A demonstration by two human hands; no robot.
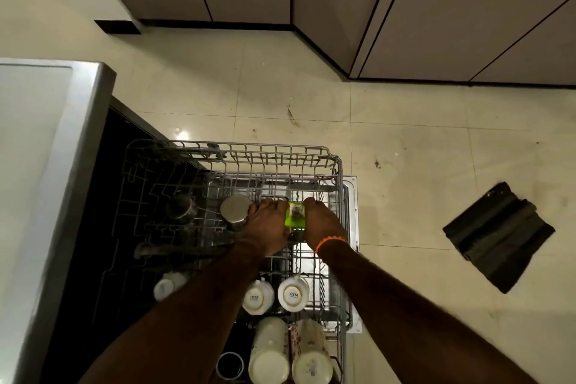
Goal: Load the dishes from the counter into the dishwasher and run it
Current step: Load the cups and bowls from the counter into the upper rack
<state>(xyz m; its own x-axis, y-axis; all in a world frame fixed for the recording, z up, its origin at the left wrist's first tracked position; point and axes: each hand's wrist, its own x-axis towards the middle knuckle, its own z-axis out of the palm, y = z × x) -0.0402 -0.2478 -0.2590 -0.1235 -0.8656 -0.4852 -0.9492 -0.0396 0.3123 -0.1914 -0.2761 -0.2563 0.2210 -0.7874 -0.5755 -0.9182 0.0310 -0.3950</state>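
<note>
The grey wire upper rack (pixel 280 148) of the dishwasher is pulled out below me. Over its middle, my left hand (pixel 268 224) and my right hand (pixel 321 221) both grip a small bright green container (pixel 295 214) between them. What is inside the green container is unclear. An upturned steel cup (pixel 235 209) touches my left hand, and another steel cup (pixel 180 207) stands further left. Upturned white cups (pixel 293 294) marked SISTA and taller white mugs (pixel 269 352) fill the near part of the rack. The open dishwasher door (pixel 351 227) shows under the rack.
A grey countertop edge (pixel 62 165) runs down the left. Cabinet fronts (pixel 436 9) stand at the far side of the tiled floor. A folded black mat (pixel 498 237) lies on the floor to the right.
</note>
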